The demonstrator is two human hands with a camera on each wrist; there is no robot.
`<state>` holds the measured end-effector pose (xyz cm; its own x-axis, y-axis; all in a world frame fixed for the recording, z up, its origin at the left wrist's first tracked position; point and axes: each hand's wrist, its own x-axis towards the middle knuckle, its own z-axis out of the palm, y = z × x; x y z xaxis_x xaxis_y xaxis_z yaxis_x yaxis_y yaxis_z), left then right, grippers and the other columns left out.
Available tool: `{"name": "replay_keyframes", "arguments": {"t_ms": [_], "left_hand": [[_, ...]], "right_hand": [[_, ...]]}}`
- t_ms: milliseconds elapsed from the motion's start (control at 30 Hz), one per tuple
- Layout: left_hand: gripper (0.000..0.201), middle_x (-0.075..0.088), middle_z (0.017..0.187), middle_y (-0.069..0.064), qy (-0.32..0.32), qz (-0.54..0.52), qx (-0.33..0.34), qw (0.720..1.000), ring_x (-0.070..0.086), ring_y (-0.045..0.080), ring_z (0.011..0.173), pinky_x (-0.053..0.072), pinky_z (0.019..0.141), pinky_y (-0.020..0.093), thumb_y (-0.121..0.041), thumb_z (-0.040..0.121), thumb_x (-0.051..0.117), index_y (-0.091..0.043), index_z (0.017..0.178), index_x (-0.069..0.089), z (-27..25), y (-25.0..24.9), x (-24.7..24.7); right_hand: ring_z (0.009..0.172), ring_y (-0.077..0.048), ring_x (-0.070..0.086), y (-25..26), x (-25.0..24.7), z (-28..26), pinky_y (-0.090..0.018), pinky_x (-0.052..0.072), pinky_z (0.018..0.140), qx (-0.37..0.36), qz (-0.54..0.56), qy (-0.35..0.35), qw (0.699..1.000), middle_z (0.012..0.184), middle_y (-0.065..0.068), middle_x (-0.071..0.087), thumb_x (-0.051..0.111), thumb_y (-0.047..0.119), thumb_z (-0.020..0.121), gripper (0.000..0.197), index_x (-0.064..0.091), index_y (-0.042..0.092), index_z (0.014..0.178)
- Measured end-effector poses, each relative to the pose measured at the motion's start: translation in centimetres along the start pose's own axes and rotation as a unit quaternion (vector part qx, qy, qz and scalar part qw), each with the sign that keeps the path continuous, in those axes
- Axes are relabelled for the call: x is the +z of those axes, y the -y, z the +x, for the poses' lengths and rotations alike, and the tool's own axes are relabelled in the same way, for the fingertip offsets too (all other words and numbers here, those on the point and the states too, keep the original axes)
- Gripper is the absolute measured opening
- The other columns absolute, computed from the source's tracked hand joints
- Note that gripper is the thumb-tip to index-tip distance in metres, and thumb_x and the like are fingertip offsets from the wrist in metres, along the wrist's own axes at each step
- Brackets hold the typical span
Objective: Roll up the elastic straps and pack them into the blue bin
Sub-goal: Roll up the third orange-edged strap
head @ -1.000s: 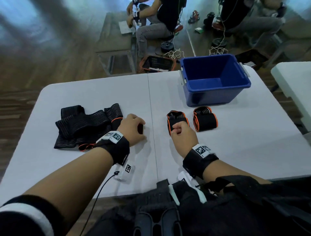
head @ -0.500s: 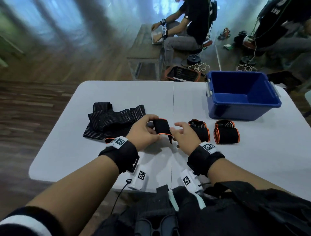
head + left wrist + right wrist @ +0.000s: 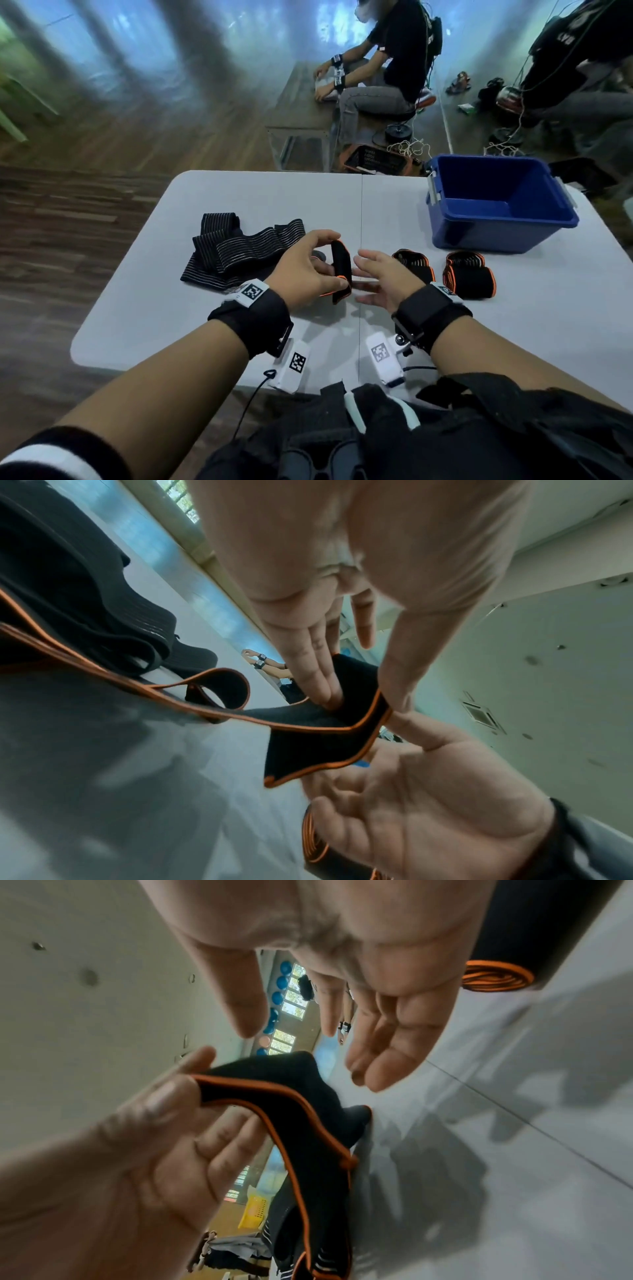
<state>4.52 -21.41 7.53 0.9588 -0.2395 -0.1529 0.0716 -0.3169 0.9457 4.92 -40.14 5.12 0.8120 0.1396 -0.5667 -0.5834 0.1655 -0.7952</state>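
Wood-plank flooring surrounded a white folding table [image 3: 513, 308], beyond which a seated person in dark clothing [image 3: 387, 72] worked at a low bench.

Left hand [image 3: 305, 267]: raised just above the table near its centre seam, thumb and fingertips pinching the end of a black elastic strap with orange edging [image 3: 340, 270]. From the left wrist view, the rest of this strap trailed in a loose loop back toward the left.

Right hand [image 3: 383, 277]: just beside the strap end, palm turned toward it, fingers spread and relaxed, holding nothing.

Pile of unrolled black ribbed straps [image 3: 239, 253]: lay flat on the table, left of the hands.

Two finished rolls of black strap with orange edges: nearer roll [image 3: 416, 265] just right of the right hand, second roll [image 3: 469, 274] further right, side by side on the table.

Blue plastic bin [image 3: 496, 222]: stood at the far right of the table, beyond both rolls, with no straps visible inside.
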Motion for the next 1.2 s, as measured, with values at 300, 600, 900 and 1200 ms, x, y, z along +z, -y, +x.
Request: {"name": "replay_keyframes", "arguments": {"t_ms": [300, 600, 900, 1200], "left_hand": [[0.075, 0.057, 0.134, -0.007, 0.049, -0.023, 0.033, 0.998, 0.076, 0.021, 0.08, 0.062, 0.079, 0.039, 0.001, 0.068, 0.087, -0.027, 0.13, 0.055, 0.7, -1.5, 0.4], [0.042, 0.073, 0.106, -0.006, 0.058, 0.127, 0.017, 0.99, 0.07, 0.015, 0.091, 0.055, 0.094, 0.033, -0.039, 0.068, 0.087, -0.034, 0.107, 0.072, 4.0, 1.0, -2.4], [0.087, 0.056, 0.131, 0.003, 0.112, 0.441, 0.001, 0.89, 0.053, 0.026, 0.123, 0.047, 0.105, 0.043, -0.065, 0.053, 0.074, -0.035, 0.133, 0.053, 8.7, 5.0, -0.2], [0.087, 0.051, 0.126, -0.003, 0.159, 0.495, 0.021, 0.854, 0.057, 0.023, 0.116, 0.051, 0.098, 0.043, -0.076, 0.05, 0.068, -0.04, 0.128, 0.054, 8.8, 5.1, -0.3]], "right_hand": [[0.072, -0.023, 0.062, -1.6, -1.0, -1.5, -0.033, 0.046, 0.064, 0.046, 0.167, 0.051, 0.983, 0.082, -0.009, 0.065, 0.057, 0.04, 0.093, 0.036, 0.063, 0.011, 0.113], [0.074, -0.022, 0.056, -2.6, -3.5, -1.8, -0.025, 0.04, 0.047, -0.08, 0.009, -0.16, 0.984, 0.097, -0.01, 0.06, 0.07, -0.003, 0.083, 0.032, 0.061, 0.02, 0.102], [0.072, -0.015, 0.06, -3.7, -2.9, -4.4, -0.025, 0.053, 0.053, -0.15, -0.143, -0.181, 0.961, 0.086, -0.004, 0.064, 0.073, -0.004, 0.08, 0.026, 0.068, 0.014, 0.1], [0.079, -0.015, 0.064, -3.3, -2.4, -5.1, -0.024, 0.053, 0.057, -0.157, -0.139, -0.171, 0.963, 0.099, -0.011, 0.068, 0.075, -0.01, 0.074, 0.043, 0.067, 0.018, 0.106]]}}
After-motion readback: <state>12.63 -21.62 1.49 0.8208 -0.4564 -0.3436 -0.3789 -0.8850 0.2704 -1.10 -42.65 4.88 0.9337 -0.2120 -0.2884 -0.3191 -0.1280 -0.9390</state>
